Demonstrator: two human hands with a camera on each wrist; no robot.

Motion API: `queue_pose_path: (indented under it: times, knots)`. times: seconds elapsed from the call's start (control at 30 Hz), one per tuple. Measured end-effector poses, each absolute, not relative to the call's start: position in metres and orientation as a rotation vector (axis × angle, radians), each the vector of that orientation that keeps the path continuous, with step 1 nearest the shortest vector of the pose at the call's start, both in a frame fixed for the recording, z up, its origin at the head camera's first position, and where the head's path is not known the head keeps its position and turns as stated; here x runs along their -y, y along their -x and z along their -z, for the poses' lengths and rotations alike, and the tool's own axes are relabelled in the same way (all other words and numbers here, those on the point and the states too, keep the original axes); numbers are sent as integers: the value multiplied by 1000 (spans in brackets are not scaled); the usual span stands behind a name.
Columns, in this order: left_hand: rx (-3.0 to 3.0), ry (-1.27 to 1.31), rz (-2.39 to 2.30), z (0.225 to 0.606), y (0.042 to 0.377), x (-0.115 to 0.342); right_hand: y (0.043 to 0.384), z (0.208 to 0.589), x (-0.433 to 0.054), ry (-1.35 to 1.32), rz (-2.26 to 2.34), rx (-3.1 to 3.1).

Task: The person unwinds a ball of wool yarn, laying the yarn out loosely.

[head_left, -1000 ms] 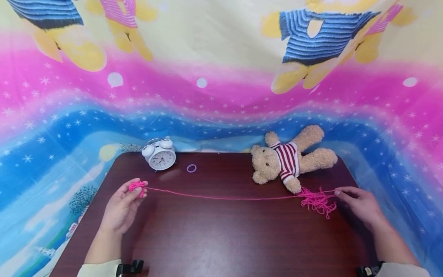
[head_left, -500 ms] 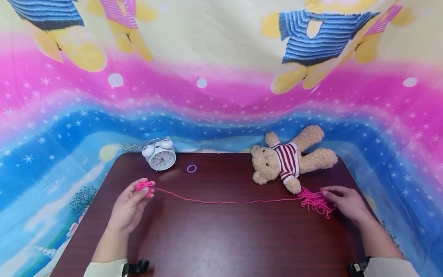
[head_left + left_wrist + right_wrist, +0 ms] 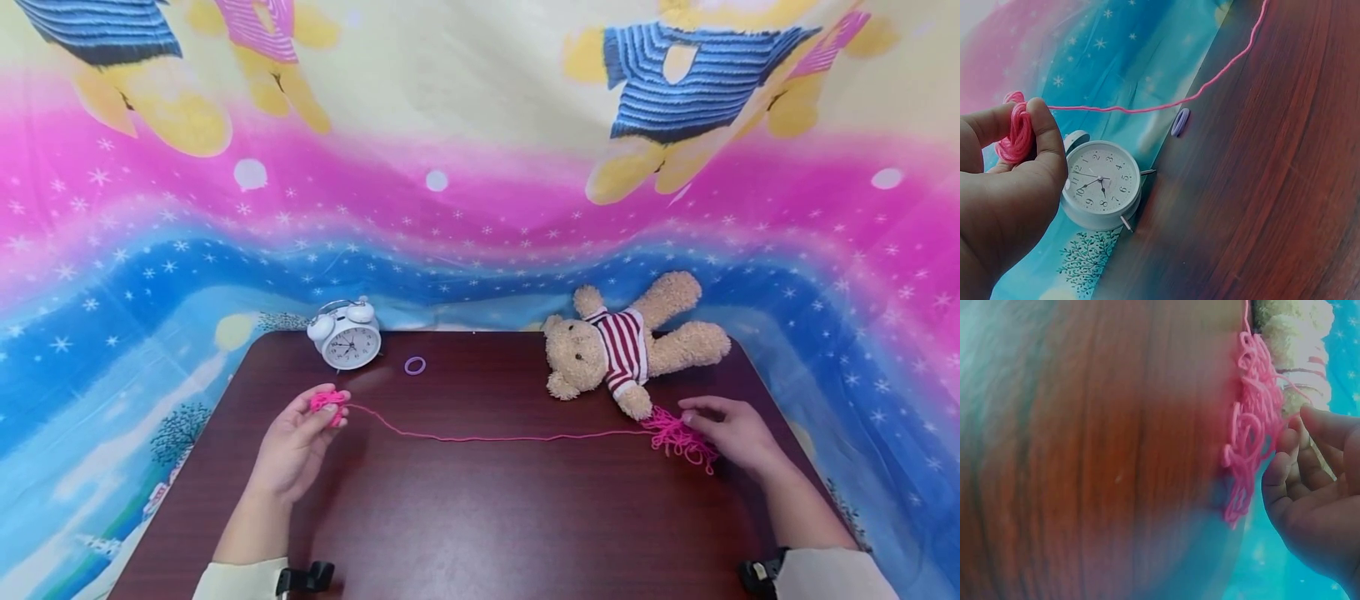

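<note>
My left hand point(image 3: 292, 450) pinches a small wound bundle of pink yarn point(image 3: 1017, 137) between thumb and fingers, held up in front of the alarm clock. From it a single strand point(image 3: 480, 438) runs slackly across the brown table to a loose, tangled pile of yarn point(image 3: 675, 432) on the right. Beside that pile, my right hand point(image 3: 738, 437) pinches a strand of the yarn between thumb and forefinger; its other fingers are curled in the right wrist view. The pile lies against the paw of a teddy bear point(image 3: 624, 346).
A white twin-bell alarm clock point(image 3: 351, 343) stands at the table's back left. Close to it lies a purple ring point(image 3: 415, 365). The bear lies on its back along the rear right edge of the table point(image 3: 480, 517). A printed cloth point(image 3: 450, 250) hangs behind and around.
Both hands have moved inward, the left one rightward with its bundle and the right one leftward to the pile. The strand between them sags more. Clock, ring and bear stay put.
</note>
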State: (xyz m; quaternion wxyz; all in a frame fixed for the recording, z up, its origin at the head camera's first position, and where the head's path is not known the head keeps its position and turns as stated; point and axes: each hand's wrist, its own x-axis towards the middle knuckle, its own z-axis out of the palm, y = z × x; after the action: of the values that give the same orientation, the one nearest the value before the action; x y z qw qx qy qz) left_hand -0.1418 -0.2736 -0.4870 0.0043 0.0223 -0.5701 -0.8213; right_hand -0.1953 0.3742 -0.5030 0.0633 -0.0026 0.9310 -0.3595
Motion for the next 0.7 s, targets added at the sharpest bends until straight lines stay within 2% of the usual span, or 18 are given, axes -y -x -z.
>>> queue_pose_path:
  times: [0.7]
  knots:
    - [1803,-64,2575,483,143,265,197,481,-339,96,1211,-2738]
